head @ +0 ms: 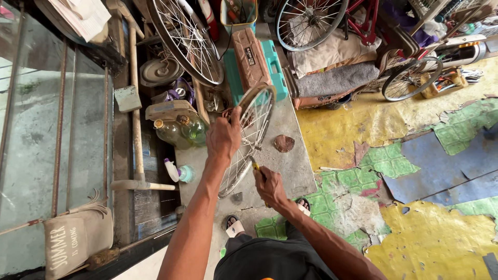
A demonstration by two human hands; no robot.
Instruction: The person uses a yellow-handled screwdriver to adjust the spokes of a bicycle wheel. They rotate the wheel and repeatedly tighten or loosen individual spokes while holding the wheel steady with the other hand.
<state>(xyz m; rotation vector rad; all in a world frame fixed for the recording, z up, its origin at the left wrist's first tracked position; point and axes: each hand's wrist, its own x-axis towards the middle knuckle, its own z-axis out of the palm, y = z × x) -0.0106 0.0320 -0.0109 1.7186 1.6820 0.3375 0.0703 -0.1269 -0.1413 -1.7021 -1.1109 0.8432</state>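
Looked straight down on dark shorts and two sandalled feet (234, 227) on grey concrete, and right there, the action: gripped a small yellow-handled tool (256, 166) in the right hand (270, 185), fingers curled tight round it, tip pushed in among the lower spokes. Clamped the left hand (224, 137) over the top of the bicycle wheel (250, 136), thumb and fingers wrapped closed on the rim, wheel stood on edge on the concrete between the two arms, leaning a little. Judged it as spoke work in mid-stride, one spoke under the tool; for a next move, called for a firm hold on that rim and a small turn to bring a fresh spoke to the tool. Off to the left, spotted a beige cushion (65, 246) with dark printed lettering, propped low against a glass pane. Further up, picked out a white spray bottle (171, 169) lying flat, then two clear glass bottles (181, 129), greenish, unlabelled as far as could be told. Beyond the wheel, noted a long brown case (250, 57) with a small dark label, set on a teal box (275, 67). Right of that, passed a folded grey blanket (337, 80). At the back, caught a big bare wheel (184, 39) and a red bicycle frame (369, 21)
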